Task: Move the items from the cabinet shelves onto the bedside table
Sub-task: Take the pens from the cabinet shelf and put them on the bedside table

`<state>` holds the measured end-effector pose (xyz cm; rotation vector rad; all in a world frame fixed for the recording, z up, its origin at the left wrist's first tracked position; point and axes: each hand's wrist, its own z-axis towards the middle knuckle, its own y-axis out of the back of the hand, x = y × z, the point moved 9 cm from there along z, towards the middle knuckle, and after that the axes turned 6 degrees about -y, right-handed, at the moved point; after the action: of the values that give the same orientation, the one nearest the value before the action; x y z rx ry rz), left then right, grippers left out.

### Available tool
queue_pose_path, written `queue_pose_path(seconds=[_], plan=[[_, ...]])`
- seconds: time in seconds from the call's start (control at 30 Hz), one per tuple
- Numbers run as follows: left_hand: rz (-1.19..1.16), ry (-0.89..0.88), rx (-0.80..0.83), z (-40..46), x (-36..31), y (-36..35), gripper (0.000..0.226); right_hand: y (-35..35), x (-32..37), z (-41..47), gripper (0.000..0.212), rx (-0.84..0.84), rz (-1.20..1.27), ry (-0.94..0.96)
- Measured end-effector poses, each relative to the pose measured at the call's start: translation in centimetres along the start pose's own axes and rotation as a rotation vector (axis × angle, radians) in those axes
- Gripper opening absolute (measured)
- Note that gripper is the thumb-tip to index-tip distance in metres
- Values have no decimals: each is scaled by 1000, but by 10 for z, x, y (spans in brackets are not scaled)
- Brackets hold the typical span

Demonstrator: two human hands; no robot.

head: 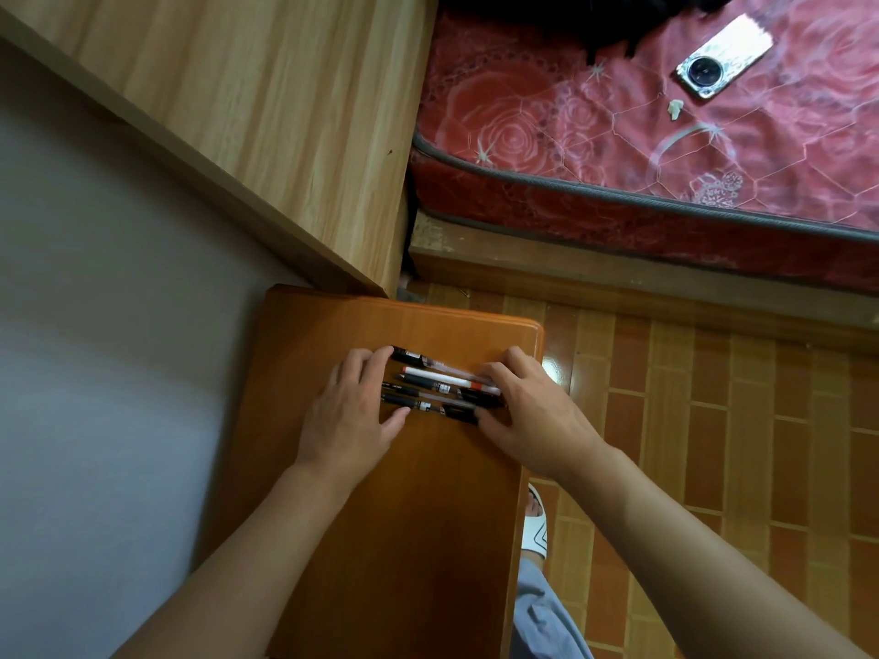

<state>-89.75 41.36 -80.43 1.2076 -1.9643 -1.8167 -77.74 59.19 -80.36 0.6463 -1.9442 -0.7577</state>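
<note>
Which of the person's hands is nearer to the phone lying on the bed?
The right hand; it sits below the phone, on the pens' right end. The left hand is farther left.

Several pens (444, 390) are lying side by side in a tight row on the far part of the orange-brown wooden bedside table (404, 516), running left to right. Most are showing black barrels; one, second from the far side, is showing a white barrel with orange bands.
</note>
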Motion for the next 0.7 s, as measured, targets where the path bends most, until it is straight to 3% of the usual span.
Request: queue_pose_path(seconds=[0.1,0.17,0.33,0.7], plan=[[-8,-30,13,3,-1,1,84,-8,-5,-5,71,44,-37,-10],[-9,-63,20,6,-5,1,82,-12,-5,-6,75,43,-35,-13],[-81,-59,30,8,-5,-3,81,-7,-5,3,60,-4,49,-55],[-130,-76,-7,25,-18,-2,70,14,-11,26,48,-46,22,-72]])
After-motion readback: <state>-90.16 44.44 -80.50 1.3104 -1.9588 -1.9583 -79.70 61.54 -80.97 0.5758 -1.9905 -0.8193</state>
